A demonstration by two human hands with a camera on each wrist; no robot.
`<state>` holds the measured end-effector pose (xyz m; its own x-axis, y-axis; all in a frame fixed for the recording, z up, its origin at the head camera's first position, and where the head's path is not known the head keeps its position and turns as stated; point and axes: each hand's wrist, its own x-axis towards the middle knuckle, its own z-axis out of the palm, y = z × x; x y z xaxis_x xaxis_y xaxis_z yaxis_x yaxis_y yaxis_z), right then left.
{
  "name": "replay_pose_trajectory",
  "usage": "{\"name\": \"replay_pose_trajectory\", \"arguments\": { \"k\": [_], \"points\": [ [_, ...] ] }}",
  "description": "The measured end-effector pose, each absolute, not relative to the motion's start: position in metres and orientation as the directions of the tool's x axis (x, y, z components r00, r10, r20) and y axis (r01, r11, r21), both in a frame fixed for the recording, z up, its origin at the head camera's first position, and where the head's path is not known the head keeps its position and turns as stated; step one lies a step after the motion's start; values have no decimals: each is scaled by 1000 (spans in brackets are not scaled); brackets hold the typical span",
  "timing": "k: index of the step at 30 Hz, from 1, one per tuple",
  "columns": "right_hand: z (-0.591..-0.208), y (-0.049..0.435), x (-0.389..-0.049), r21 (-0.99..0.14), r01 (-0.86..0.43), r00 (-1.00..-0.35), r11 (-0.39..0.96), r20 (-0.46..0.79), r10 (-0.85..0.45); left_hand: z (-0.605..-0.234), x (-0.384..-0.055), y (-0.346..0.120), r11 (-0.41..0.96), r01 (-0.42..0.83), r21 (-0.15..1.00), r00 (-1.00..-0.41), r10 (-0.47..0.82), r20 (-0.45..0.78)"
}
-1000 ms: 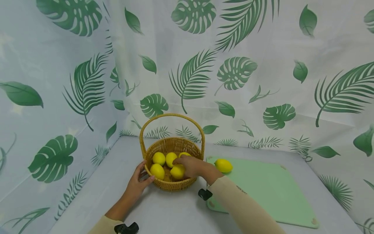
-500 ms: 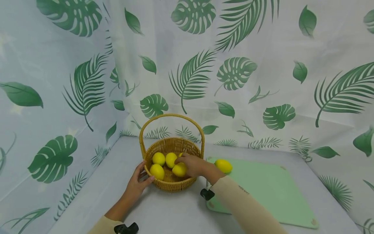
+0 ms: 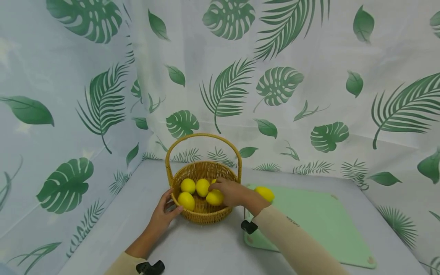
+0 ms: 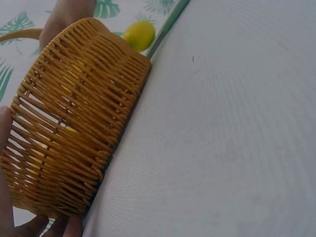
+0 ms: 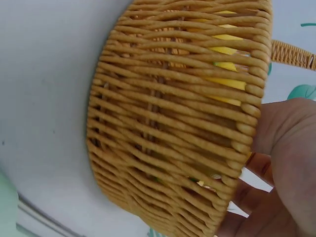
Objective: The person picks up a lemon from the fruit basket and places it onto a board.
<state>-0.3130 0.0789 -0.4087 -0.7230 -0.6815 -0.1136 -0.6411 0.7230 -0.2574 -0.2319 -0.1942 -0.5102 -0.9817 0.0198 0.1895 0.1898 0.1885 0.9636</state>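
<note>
A round wicker basket (image 3: 203,218) with a tall arched handle stands on the table, holding several yellow lemons (image 3: 186,201). On its left side my left hand (image 3: 164,210) grips the rim, thumb at the front and fingers around the outer wall. My right hand (image 3: 232,192) reaches over the right rim and holds a lemon (image 3: 214,198) low in the basket. Behind those fingers another lemon (image 3: 214,181) is mostly covered. In the right wrist view the basket wall (image 5: 173,108) hides the fingertips. Through the weave in the left wrist view, bits of yellow show behind the basket (image 4: 79,123).
To the right lies a pale green cutting board (image 3: 309,221), partly under my right forearm. One more lemon (image 3: 264,193) rests at its far left corner. A leaf-printed curtain (image 3: 227,95) rises behind and to the left of the white table (image 3: 206,248).
My right hand and the lemon in it have shifted slightly right and back inside the basket. The left hand stays on the rim, and the basket has not visibly moved.
</note>
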Motion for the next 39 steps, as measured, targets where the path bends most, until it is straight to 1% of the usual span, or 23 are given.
{"name": "replay_pose_trajectory", "arguments": {
  "k": [8,16,28,39],
  "points": [
    [-401,86,-311,-260,-632,-728,730,-126,-674,-510,-231,-192,197,196,961,-980,6,199],
    [-393,88,-310,-267,-634,-733,726,-90,-674,-511,-231,-192,185,210,960,-977,21,210],
    [-390,99,-308,-283,-686,-696,670,-12,-718,-506,-229,-189,172,190,967,-982,12,190],
    [-385,105,-299,-253,-730,-665,635,49,-745,-505,-226,-191,193,187,963,-982,14,188]
  ]
}}
